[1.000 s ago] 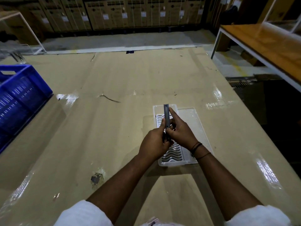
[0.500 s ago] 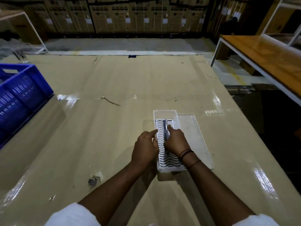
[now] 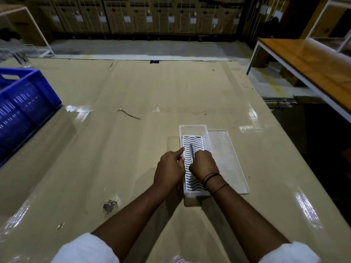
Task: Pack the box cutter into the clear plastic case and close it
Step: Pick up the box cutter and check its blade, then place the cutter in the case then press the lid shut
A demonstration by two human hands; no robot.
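A clear plastic case (image 3: 191, 130) lies open on the cardboard-covered table, with a white wavy insert (image 3: 197, 143) inside it. Its clear lid (image 3: 226, 158) lies flat just to the right. A slim grey box cutter (image 3: 192, 151) lies lengthwise on the insert. My right hand (image 3: 204, 165) is closed over the cutter's near end, pressing it down into the case. My left hand (image 3: 170, 168) rests against the case's left wall, its index finger stretched along the rim. The cutter's near half is hidden under my right hand.
A blue slotted crate (image 3: 22, 103) stands at the table's left edge. A wooden bench (image 3: 311, 67) with white legs stands off to the right, past the table's edge. Stacked cardboard cartons (image 3: 152, 14) line the back wall.
The cutter went from being held up in both hands above the case down onto the insert. My left hand let go of it and moved to the case's left side.
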